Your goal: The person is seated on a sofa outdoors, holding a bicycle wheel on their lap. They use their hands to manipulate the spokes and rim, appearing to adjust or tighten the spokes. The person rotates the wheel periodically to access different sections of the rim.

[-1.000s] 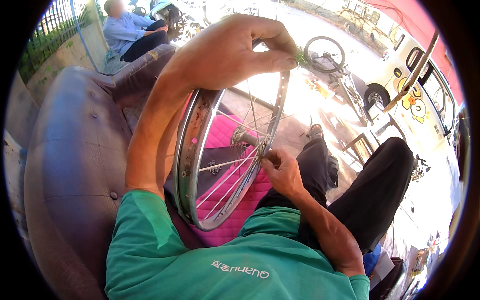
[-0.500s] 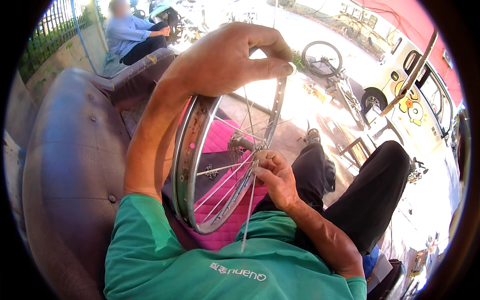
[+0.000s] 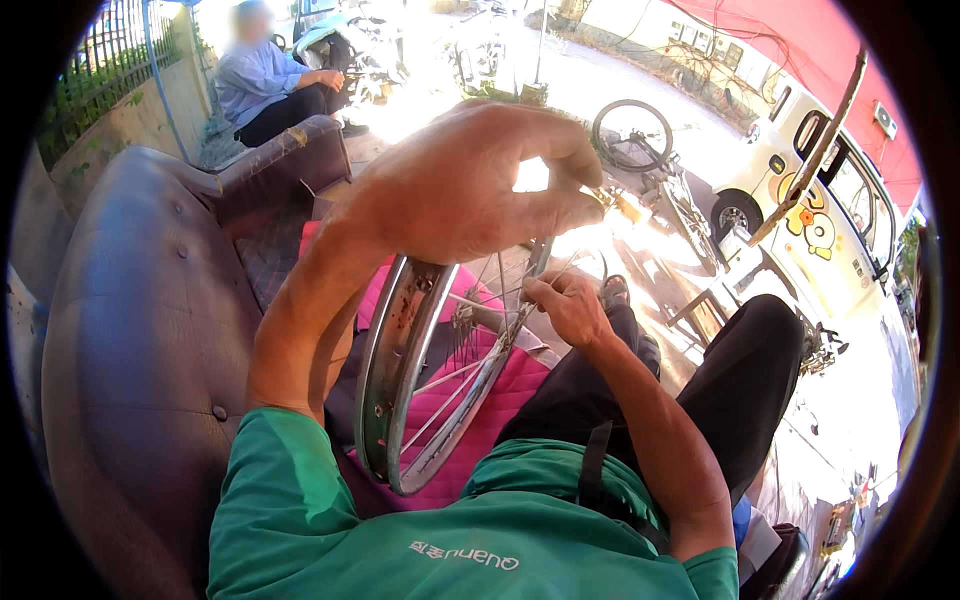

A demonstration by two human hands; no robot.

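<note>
A steel bicycle wheel rim point(image 3: 385, 370) with spokes and a hub point(image 3: 488, 318) stands upright in front of me over a pink quilted pad point(image 3: 500, 400). My left hand point(image 3: 470, 180) arches over the top of the wheel, its thumb and fingers curled on the rim. My right hand point(image 3: 562, 305) is at the right side of the wheel, thumb and forefinger pinched on a thin spoke among the others; its tip is hard to make out.
I sit on a worn brown leather sofa point(image 3: 130, 370). A person point(image 3: 260, 90) in light blue sits back left. A bicycle wheel point(image 3: 630, 135) with its frame, a white van point(image 3: 840, 250), a leaning pole point(image 3: 810, 170) and a wooden stand point(image 3: 700, 315) are at the right.
My left hand and the wheel's top sit lower in the picture. My right hand has shifted up and outward along the spokes. The long loose spoke seen half a second ago is no longer visible.
</note>
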